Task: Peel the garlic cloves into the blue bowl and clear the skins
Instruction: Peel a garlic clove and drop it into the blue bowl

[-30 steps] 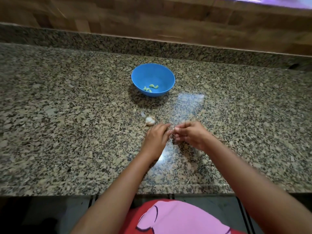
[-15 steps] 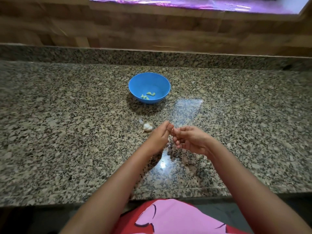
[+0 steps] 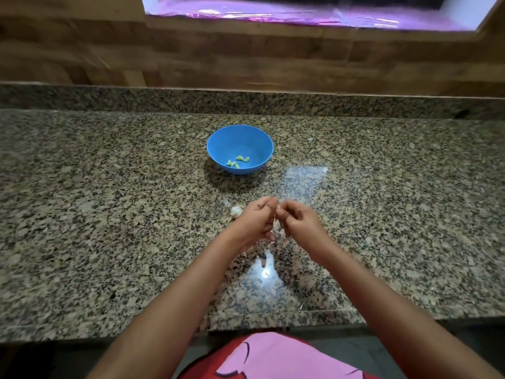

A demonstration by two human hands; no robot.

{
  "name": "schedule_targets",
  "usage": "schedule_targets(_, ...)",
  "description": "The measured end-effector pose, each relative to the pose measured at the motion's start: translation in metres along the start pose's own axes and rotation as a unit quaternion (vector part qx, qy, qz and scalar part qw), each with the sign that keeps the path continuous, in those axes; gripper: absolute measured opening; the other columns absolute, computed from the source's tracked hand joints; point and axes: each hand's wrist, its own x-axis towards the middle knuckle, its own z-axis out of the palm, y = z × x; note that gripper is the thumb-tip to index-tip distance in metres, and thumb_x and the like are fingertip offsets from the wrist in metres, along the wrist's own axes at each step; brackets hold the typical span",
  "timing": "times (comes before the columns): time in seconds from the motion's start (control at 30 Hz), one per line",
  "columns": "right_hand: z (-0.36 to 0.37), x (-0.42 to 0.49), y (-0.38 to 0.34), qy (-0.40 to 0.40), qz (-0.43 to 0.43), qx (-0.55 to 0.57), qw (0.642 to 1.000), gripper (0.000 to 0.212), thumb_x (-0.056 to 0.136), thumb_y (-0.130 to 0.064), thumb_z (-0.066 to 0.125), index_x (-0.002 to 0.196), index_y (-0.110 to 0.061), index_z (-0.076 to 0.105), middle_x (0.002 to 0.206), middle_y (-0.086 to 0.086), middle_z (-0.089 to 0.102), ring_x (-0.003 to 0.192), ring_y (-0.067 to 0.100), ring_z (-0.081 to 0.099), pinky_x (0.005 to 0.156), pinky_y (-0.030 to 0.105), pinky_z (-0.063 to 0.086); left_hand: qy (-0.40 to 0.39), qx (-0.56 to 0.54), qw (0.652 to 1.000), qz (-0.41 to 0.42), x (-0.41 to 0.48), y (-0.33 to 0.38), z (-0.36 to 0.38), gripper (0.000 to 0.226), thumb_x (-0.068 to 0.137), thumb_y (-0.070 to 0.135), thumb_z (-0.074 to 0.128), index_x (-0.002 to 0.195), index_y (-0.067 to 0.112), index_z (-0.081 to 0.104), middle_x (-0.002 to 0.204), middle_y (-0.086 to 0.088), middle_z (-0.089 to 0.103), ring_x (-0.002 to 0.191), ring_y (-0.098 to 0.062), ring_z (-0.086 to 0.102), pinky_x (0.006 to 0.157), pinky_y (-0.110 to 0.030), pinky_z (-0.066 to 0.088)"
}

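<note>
At frame centre the left hand (image 3: pixel 255 218) and right hand (image 3: pixel 299 224) met, both pinching a small pale piece (image 3: pixel 274 218); the garlic bulb (image 3: pixel 235 211) lay just left, the blue bowl (image 3: pixel 240 140) with peeled cloves (image 3: pixel 237 161) above them

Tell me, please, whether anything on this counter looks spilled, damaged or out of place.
Only minor mess: a loose skin scrap lies on the counter beside the unpeeled garlic, left of the left hand. The blue bowl stands upright, peeled cloves inside.
</note>
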Motion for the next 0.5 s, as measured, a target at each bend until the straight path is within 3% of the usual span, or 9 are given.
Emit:
schedule_targets(0.07, -0.002, 0.0, -0.002, -0.015, 0.022, 0.073, 0.997, 0.016, 0.094, -0.009, 0.048, 0.079, -0.008, 0.053, 0.064, 0.001, 0.051, 0.054, 0.01, 0.044, 0.053, 0.024, 0.039, -0.005, 0.081, 0.996, 0.03, 0.001, 0.001, -0.002, 0.022, 0.1, 0.025, 0.039, 0.086, 0.012, 0.049, 0.06, 0.002, 0.036, 0.046, -0.004, 0.038, 0.043, -0.021, 0.045)
schedule_targets(0.17, -0.007, 0.002, -0.002, -0.031, 0.034, 0.045, 0.998, 0.011, 0.093, -0.01, 0.051, 0.091, 0.001, 0.055, 0.067, 0.003, 0.055, 0.056, 0.013, 0.049, 0.055, 0.027, 0.043, -0.004, 0.129, 0.991, 0.038, -0.001, -0.001, -0.006, 0.024, 0.1, 0.026, 0.041, 0.082, 0.013, 0.051, 0.064, 0.002, 0.042, 0.049, -0.007, 0.044, 0.046, -0.021, 0.047)
schedule_targets(0.23, -0.009, 0.004, -0.001, -0.036, 0.045, 0.019, 0.998, 0.013, 0.092, -0.009, 0.052, 0.093, 0.003, 0.056, 0.068, 0.004, 0.058, 0.057, 0.013, 0.051, 0.056, 0.027, 0.045, 0.004, 0.128, 0.991, 0.036, -0.001, -0.005, -0.007, 0.025, 0.1, 0.025, 0.04, 0.083, 0.012, 0.052, 0.065, 0.001, 0.046, 0.051, -0.008, 0.047, 0.049, -0.022, 0.049)
schedule_targets(0.4, -0.013, 0.01, 0.003, -0.043, 0.08, 0.073, 0.993, 0.008, 0.09, -0.002, 0.052, 0.089, 0.003, 0.059, 0.069, 0.008, 0.06, 0.057, 0.014, 0.055, 0.054, 0.023, 0.05, 0.029, 0.114, 0.993, 0.026, -0.001, -0.011, -0.006, 0.024, 0.101, 0.024, 0.038, 0.088, 0.007, 0.047, 0.067, -0.003, 0.047, 0.052, -0.01, 0.048, 0.05, -0.024, 0.052)
schedule_targets(0.5, -0.013, 0.01, 0.007, -0.029, 0.075, 0.009, 0.997, 0.01, 0.091, -0.006, 0.053, 0.084, -0.003, 0.06, 0.07, 0.006, 0.061, 0.058, 0.012, 0.056, 0.055, 0.024, 0.05, 0.023, 0.117, 0.993, 0.013, -0.001, -0.013, -0.008, 0.022, 0.101, 0.025, 0.038, 0.097, 0.005, 0.048, 0.069, -0.004, 0.046, 0.054, -0.01, 0.048, 0.052, -0.024, 0.053)
